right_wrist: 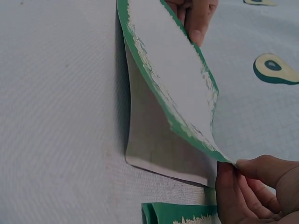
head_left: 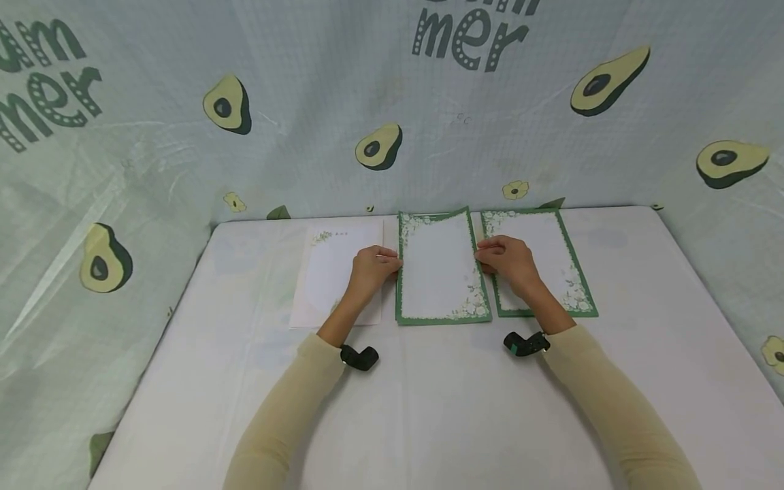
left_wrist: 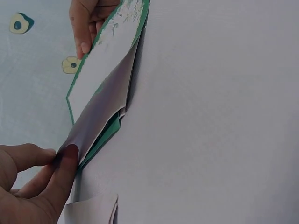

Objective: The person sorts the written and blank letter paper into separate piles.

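A sheet of paper with a green floral border (head_left: 437, 272) is pinched by its two long sides, raised at the edges. My left hand (head_left: 372, 269) pinches its left edge between thumb and fingers. The right hand (head_left: 508, 262) pinches the opposite edge, above the neighbouring green-bordered paper (head_left: 539, 272). In the left wrist view, the lifted sheet (left_wrist: 105, 56) bows, and a green-edged layer (left_wrist: 105, 137) shows beneath it. From the right wrist, a plain pale sheet (right_wrist: 154, 144) appears under the bordered one. To the left lies a pale floral sheet (head_left: 337, 272), partly behind my left hand.
The papers lie in a row near the far edge of the white-covered table (head_left: 453, 408). Behind it hangs a curtain (head_left: 306, 163) printed with avocados. A small black device (head_left: 360, 357) sits on each wrist.
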{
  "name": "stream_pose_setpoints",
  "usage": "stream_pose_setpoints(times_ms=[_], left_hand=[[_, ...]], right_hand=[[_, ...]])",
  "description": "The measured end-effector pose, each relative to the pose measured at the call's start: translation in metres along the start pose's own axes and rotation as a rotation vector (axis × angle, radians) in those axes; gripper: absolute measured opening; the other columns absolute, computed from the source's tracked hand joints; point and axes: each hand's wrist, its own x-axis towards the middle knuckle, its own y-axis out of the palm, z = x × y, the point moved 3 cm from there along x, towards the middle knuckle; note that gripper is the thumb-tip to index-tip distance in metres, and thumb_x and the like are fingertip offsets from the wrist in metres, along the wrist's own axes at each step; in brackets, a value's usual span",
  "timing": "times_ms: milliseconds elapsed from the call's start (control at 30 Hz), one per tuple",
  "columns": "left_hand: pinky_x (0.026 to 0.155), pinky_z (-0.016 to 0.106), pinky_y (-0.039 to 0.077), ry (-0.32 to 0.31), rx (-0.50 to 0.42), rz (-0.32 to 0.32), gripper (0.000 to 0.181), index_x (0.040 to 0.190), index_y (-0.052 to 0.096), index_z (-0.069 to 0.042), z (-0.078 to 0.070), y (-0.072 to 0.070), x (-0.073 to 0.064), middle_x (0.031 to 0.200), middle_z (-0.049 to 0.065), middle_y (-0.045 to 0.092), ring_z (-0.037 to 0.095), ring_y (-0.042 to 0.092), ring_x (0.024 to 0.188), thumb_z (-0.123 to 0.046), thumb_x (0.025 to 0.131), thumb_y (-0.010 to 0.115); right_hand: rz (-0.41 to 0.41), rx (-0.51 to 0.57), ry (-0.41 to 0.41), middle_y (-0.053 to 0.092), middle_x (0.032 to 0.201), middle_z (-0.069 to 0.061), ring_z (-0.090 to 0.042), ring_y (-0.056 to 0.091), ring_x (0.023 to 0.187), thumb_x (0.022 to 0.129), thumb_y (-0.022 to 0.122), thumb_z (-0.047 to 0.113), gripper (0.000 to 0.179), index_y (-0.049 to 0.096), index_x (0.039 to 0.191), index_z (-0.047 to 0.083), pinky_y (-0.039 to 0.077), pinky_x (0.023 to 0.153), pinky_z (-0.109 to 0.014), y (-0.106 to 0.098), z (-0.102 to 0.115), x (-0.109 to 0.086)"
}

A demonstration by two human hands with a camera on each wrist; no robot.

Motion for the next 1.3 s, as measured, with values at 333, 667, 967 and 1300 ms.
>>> stream_pose_setpoints(times_ms=[333,667,967,1300], left_hand=[[0.078,0.029,0.062,0.016,-0.106,0.007,0.022,0.119,0.070,0.002,-0.001,0.000,0.001,0.109,0.020,0.074,0.024,0.074,0.090,-0.008,0.099,0.067],[0.077,0.026,0.062,-0.032,-0.231,-0.010,0.019,0.113,0.071,0.006,0.007,-0.001,0.006,0.106,0.021,0.075,0.022,0.074,0.093,-0.004,0.097,0.069],[0.076,0.026,0.062,-0.036,-0.234,-0.002,0.022,0.116,0.070,0.006,0.009,-0.002,0.006,0.107,0.023,0.074,0.024,0.074,0.094,-0.003,0.096,0.069],[0.078,0.027,0.063,-0.038,-0.246,0.003,0.025,0.120,0.070,0.006,0.009,-0.002,0.005,0.109,0.023,0.074,0.024,0.074,0.096,-0.001,0.096,0.069]], right_hand=[[0.031,0.052,0.013,0.064,0.128,-0.028,-0.006,0.069,0.087,0.100,0.067,0.017,0.042,0.060,0.135,-0.005,0.061,0.085,-0.030,0.001,0.003,-0.001],[0.040,0.117,-0.021,0.072,0.114,-0.017,-0.005,0.067,0.088,0.100,0.066,0.010,0.036,0.062,0.129,-0.010,0.058,0.079,-0.021,0.005,0.001,-0.001],[0.088,0.164,0.000,0.061,0.133,-0.029,-0.001,0.068,0.092,0.102,0.062,0.011,0.043,0.054,0.140,-0.009,0.059,0.087,-0.023,0.004,-0.002,-0.002],[0.105,0.136,0.038,0.052,0.145,-0.028,-0.014,0.068,0.110,0.104,0.059,0.010,0.044,0.052,0.144,-0.006,0.057,0.094,-0.026,0.003,-0.002,-0.004]])
